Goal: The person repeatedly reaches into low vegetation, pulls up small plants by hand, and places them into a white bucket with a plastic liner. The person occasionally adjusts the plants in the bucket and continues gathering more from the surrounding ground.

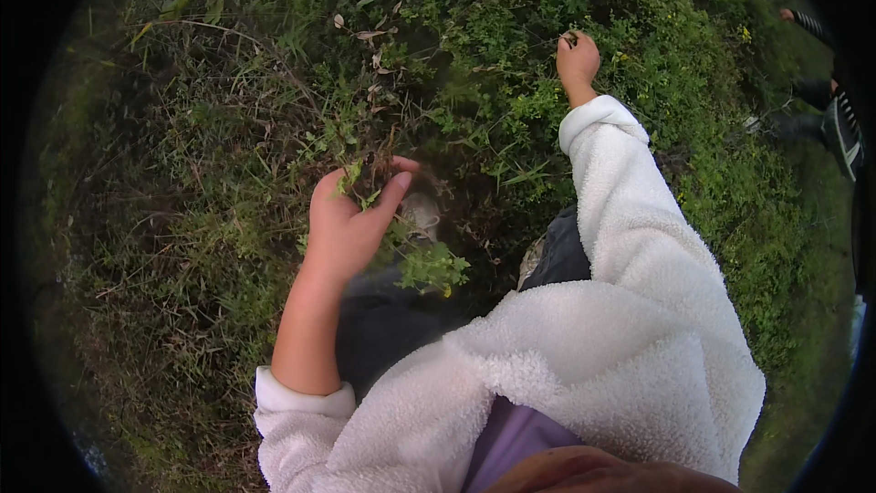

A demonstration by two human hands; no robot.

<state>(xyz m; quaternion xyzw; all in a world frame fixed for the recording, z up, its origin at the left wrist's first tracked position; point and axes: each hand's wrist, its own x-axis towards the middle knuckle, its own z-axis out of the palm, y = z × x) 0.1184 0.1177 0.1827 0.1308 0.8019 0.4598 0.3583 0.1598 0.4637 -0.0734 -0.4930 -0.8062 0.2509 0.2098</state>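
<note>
My left hand (349, 219), at the centre left, is curled round a bunch of plant stems (373, 171) with brown, dry parts and green leaves. A leafy green sprig (432, 268) with a small yellow flower hangs below its fingers, over my dark trousers. My right hand (578, 63) reaches out at the upper right among green plants (527, 68) with small yellow flowers. Its thumb and fingers are bent together, with something small and dark between them; whether it grips a stem cannot be told.
Dense grass and weeds (205, 233) cover the ground, with dry stalks and pale withered leaves (373, 34) at the top. My shoe (421, 216) shows beneath my left hand. At the far right edge another person's striped sleeve (811, 26) and dark shoe (843, 140) are visible.
</note>
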